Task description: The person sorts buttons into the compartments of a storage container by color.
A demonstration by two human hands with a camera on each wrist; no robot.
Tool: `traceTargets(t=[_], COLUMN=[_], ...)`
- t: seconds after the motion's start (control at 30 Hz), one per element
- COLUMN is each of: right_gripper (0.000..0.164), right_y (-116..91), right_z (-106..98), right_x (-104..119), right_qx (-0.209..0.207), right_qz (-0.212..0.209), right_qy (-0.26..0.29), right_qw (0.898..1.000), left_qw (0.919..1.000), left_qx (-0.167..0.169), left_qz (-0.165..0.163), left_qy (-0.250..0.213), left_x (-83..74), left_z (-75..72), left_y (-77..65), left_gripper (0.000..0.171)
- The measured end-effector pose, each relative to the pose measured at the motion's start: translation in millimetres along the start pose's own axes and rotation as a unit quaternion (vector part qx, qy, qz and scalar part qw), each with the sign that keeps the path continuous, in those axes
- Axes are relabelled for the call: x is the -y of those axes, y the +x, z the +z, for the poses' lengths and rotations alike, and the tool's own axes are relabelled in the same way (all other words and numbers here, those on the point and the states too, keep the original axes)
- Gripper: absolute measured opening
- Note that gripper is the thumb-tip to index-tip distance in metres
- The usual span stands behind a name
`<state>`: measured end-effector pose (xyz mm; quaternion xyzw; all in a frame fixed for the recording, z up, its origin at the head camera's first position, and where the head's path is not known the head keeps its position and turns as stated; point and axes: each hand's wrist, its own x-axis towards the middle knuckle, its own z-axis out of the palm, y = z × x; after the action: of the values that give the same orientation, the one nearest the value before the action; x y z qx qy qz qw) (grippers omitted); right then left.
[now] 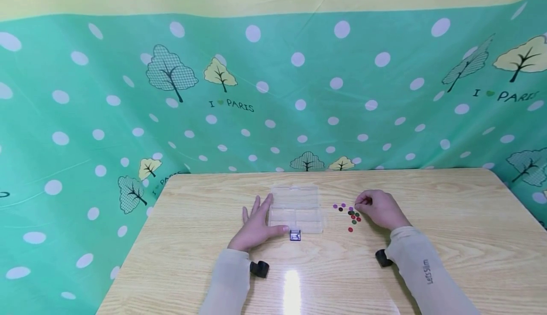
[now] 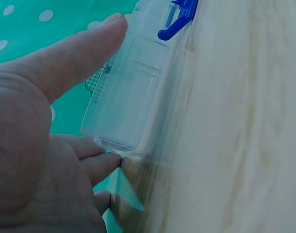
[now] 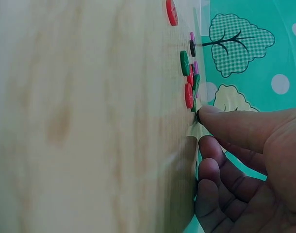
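A clear plastic box [image 1: 296, 215] with its lid lying back stands mid-table, its blue latch [image 1: 295, 235] at the front. My left hand [image 1: 256, 227] spreads along the box's left side, fingers straight, with the thumb over its front edge. To the right of the box lies a loose group of small round buttons, among them a red button [image 3: 172, 12], a green button [image 3: 185, 63] and a purple button [image 1: 344, 205]. At the group's right edge, my right hand [image 1: 380, 208] pinches a black button [image 3: 198, 116] between thumb and fingertip, close over the table.
The wooden table [image 1: 205, 210] ends at the back against a green dotted curtain [image 1: 273, 101]. Black wrist cameras sit on both forearms, the left camera [image 1: 259, 269] and the right camera [image 1: 383, 258], low over the table.
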<state>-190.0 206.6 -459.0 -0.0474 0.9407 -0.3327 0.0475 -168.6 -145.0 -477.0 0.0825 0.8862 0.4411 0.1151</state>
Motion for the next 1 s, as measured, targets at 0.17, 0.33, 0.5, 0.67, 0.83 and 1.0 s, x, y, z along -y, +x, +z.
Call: traceTargets(t=[0.17, 0.33, 0.5, 0.67, 0.83, 1.0], right_gripper=[0.003, 0.004, 0.005, 0.004, 0.004, 0.005], right_y=[-0.2, -1.5, -3.1, -3.0, -1.9, -2.3], right_z=[-0.1, 0.5, 0.0, 1.7, 5.9, 7.0], right_x=[0.4, 2.1, 6.0, 13.5, 18.5, 21.2], right_qx=[0.002, 0.001, -0.006, -0.012, -0.015, -0.017], right_qz=[0.004, 0.003, -0.005, -0.006, -0.002, -0.008], right_qy=[0.000, 0.003, 0.007, 0.014, 0.017, 0.016], right_qw=[1.000, 1.000, 1.000, 1.000, 1.000, 1.000], left_qw=[1.0000, 1.0000, 1.0000, 1.0000, 0.9999, 0.9999], left_qx=[-0.001, -0.001, 0.000, -0.002, -0.002, -0.002], left_qz=[-0.002, -0.004, -0.007, -0.008, -0.009, -0.010], left_qy=[-0.001, -0.003, -0.005, -0.001, -0.007, -0.011], left_x=[-0.1, -2.3, -1.9, -0.2, -2.2, -4.5], left_z=[0.1, -0.5, -0.8, -0.8, -0.7, -1.1], left_y=[0.4, -0.6, -1.2, -0.8, -1.7, -2.9], left_gripper=[0.112, 0.112, 0.112, 0.112, 0.112, 0.111])
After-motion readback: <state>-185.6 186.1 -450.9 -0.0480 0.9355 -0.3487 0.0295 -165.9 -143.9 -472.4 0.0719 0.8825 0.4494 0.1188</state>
